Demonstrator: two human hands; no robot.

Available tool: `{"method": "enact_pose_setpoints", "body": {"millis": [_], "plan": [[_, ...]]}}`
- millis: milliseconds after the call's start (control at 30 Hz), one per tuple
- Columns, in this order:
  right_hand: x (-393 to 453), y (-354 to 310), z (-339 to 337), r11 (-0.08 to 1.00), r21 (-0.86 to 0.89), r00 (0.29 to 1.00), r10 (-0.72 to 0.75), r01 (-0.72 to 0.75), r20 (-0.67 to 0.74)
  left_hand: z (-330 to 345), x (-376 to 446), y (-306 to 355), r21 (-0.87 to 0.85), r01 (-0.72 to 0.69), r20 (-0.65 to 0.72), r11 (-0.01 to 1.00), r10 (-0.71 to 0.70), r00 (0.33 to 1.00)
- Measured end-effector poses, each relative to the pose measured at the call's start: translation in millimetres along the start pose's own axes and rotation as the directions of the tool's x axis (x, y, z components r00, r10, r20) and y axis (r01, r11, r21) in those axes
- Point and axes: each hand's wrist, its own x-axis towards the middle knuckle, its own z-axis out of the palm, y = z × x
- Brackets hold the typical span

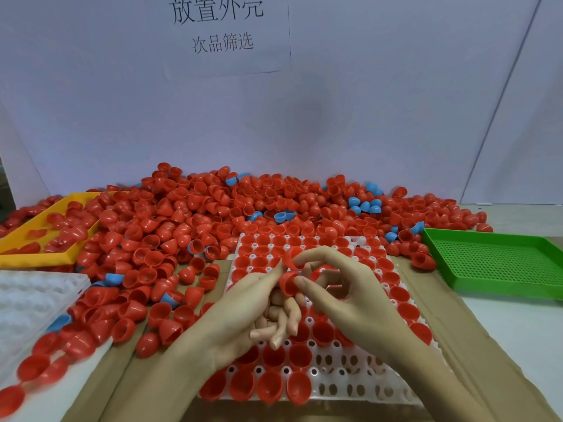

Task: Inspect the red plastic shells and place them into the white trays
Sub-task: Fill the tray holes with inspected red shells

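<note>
At the far left a yellow tray (65, 256) holds a scatter of red shells, and below it sits a spare white tray (36, 295), its sockets unfilled, with a few shells strung along its near edge. Behind and between them spreads a heap of loose red shells (195, 214) — hundreds, too many to count — with roughly a dozen or more blue shells (364, 204) mixed in.

In the middle lies the working white tray (338, 377) on brown cardboard (475, 339); most sockets carry a red shell, open side up, while about two rows at the near right stay bare. Above it the left hand (243, 306) is curled, fingers bunched, and seems to cradle something, though what it holds is hidden. The right hand (344, 293) pinches one red shell (288, 283) narrowly between thumb and forefinger, just beside the left fingertips, over the tray's centre. A second shell may sit by the forefinger; I cannot be sure.

At the right rests one green perforated tray (499, 263), nothing in it.

The risks, as I judge them: the smooth dome could slip from so light a pinch and knock seated shells loose, or a blue shell — or a flawed red one — could pass unnoticed into a socket.
</note>
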Motion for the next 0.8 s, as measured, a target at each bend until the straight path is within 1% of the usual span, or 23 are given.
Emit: {"method": "enact_pose_setpoints", "body": {"millis": [133,200,300,367,467,567,633,700,800], "plan": [[-1,3,-1,0.992,-0.114,0.993,-0.073,0.063,-0.088,-1,-1,1,0.120,-0.051,-0.011,0.992,0.052,0.999],[0,2,-4,0.991,-0.125,0.992,-0.051,0.036,-0.118,-5,-1,3,0.171,-0.083,-0.016,0.982,0.087,0.996],[0,-5,-15,0.988,-0.146,0.990,0.039,-0.059,-0.135,-14,0,7,0.231,-0.146,-0.078,0.962,0.167,0.983],[-2,-14,-26,0.973,-0.211,0.994,0.082,-0.096,-0.070,-22,2,10,0.246,-0.165,-0.147,0.955,0.205,0.968],[-16,-29,-36,0.916,-0.399,0.997,0.063,-0.039,0.047,-31,5,12,0.235,-0.175,-0.223,0.956,0.229,0.948],[-31,-35,-33,0.900,-0.435,0.978,0.124,-0.039,0.168,-35,4,13,0.214,-0.188,-0.262,0.958,0.242,0.934],[-41,-33,-30,0.866,-0.499,0.961,0.164,-0.032,0.224,-36,3,15,0.207,-0.210,-0.269,0.956,0.262,0.927],[-50,-30,-29,0.844,-0.536,0.945,0.195,-0.024,0.264,-36,2,16,0.205,-0.231,-0.272,0.951,0.282,0.920],[-59,-29,-32,0.846,-0.533,0.940,0.185,-0.005,0.285,-39,0,17,0.203,-0.255,-0.282,0.945,0.306,0.909]]}}
